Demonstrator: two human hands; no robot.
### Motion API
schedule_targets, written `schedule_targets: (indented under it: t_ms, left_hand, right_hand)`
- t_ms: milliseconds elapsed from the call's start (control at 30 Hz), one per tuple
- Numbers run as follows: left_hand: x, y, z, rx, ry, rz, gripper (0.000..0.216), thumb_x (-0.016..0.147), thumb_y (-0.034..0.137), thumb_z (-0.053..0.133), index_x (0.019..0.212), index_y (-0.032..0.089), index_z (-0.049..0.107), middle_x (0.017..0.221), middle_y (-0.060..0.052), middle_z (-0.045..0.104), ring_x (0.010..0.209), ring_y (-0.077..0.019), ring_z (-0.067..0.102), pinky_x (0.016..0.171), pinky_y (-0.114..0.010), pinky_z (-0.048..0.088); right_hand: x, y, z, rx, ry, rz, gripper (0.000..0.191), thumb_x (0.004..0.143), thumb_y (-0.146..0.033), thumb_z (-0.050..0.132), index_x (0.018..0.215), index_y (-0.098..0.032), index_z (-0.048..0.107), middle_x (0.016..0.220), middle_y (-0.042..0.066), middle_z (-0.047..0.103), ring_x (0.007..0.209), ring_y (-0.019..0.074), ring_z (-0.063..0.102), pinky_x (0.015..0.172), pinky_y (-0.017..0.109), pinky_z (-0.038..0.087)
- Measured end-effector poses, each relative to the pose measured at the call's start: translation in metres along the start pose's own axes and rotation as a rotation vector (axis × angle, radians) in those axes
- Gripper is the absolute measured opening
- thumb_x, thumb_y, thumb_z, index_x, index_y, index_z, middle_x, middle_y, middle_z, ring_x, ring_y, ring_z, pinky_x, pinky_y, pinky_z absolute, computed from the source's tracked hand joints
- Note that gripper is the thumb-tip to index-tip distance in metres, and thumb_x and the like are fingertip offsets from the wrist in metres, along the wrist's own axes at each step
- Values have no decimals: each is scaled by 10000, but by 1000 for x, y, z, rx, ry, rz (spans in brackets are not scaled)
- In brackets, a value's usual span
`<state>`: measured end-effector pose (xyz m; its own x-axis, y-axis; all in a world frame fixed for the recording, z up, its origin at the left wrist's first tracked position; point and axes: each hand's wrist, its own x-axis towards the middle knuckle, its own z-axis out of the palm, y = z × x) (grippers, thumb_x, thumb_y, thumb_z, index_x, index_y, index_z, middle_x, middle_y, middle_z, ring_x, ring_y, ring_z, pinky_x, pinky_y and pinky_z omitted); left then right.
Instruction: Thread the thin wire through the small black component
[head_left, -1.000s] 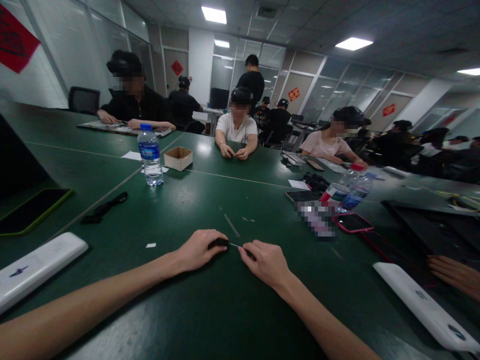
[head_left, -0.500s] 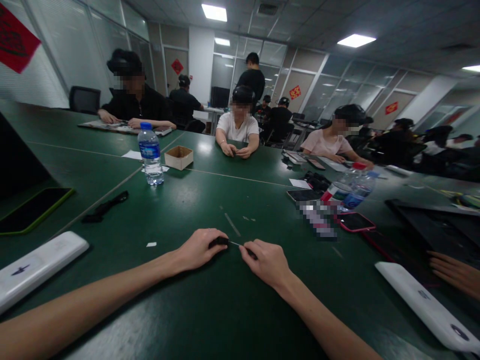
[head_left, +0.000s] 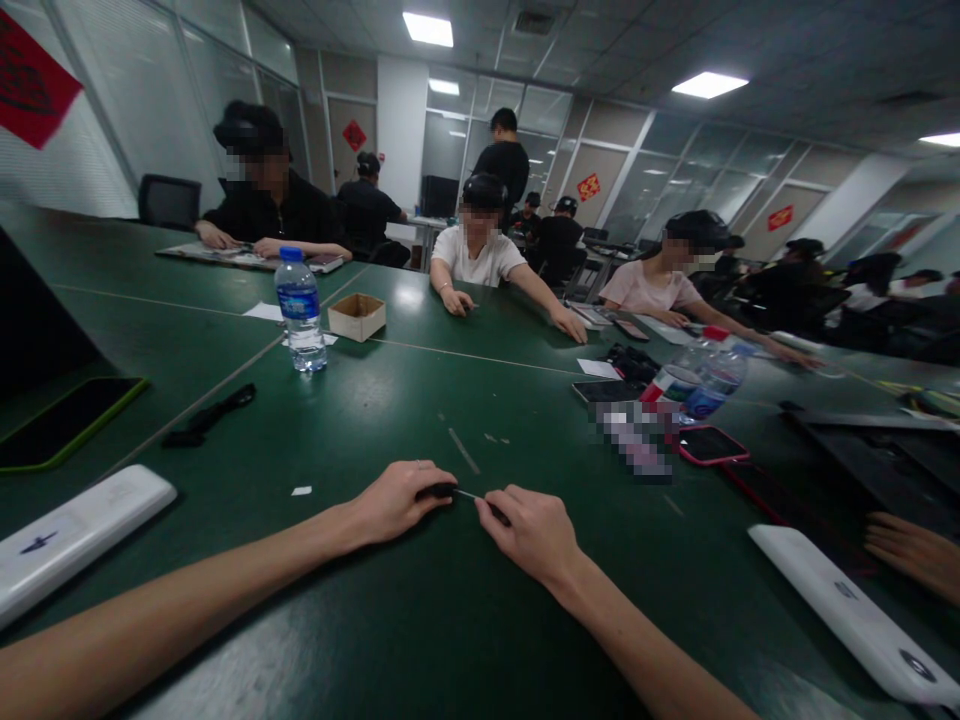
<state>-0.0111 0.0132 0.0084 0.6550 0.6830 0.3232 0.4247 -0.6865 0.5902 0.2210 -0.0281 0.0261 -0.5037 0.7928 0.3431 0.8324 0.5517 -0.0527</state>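
Observation:
My left hand (head_left: 401, 498) is closed around the black handle (head_left: 436, 490) of what looks like a small screwdriver. Its thin metal shaft (head_left: 466, 494) points right, toward the fingertips of my right hand (head_left: 531, 525). Those fingers are pinched together over a small dark piece (head_left: 498, 514), mostly covered by them, so its kind does not show. Both hands rest low over the green table (head_left: 420, 610), close together. Just beyond them lies a clear thin strip (head_left: 463, 451), and a white paper scrap (head_left: 301, 491) is left of my left wrist.
White oblong devices lie at left (head_left: 82, 540) and right (head_left: 847, 610). A water bottle (head_left: 301, 310) stands near an open box (head_left: 357, 317). Phones (head_left: 712, 444) and bottles lie right. A neighbour's hand (head_left: 911, 550) is at the right edge; several people sit around.
My hands stay almost in place, still holding the same things. Across the table, the person in white has stretched one arm to the right, and the person in pink reaches farther right.

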Motion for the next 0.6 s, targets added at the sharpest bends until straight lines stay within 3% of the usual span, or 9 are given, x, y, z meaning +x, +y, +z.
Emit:
schedule_targets:
  t_ms: [167,267,367,433,600]
  left_hand:
    - [-1,3,-1,-5,-15,26,205,908,243,545,1089,190,625,955,-41,660,860,-152,606,780,-262,466]
    - [0,3,0,13,-28,19,204,907,245,541,1079,180,631,948,-48,664,859,-160,611,776,-268,469]
    - [1,2,2,3,-14,4,206,900,248,551,1068,169,640,953,-53,668,864,-161,617,785,-269,471]
    - [1,2,1,-16,-2,-1,205,892,249,562,1061,169,644,958,-52,673,871,-160,620,797,-272,472]
    - [2,6,-5,-96,3,-15,235,872,220,574,1098,193,631,996,-35,678,872,-154,621,792,-277,476]
  right_hand:
    - [-2,5,-1,47,74,-100,290,927,-305,453,821,-171,686,684,16,628,551,75,507,535,200,349]
    - [-3,-5,-2,96,139,-228,264,907,-294,480,773,-174,673,675,13,624,552,76,497,547,208,347]
    - [-3,-17,-1,115,123,-344,246,891,-304,496,752,-190,663,662,1,613,532,73,473,522,212,323]
    - [-2,-19,0,104,106,-330,246,893,-305,493,755,-191,662,652,-1,606,528,74,471,519,214,322]
    - [1,-4,1,76,116,-134,278,916,-297,462,785,-177,677,669,14,614,560,80,511,561,207,361]
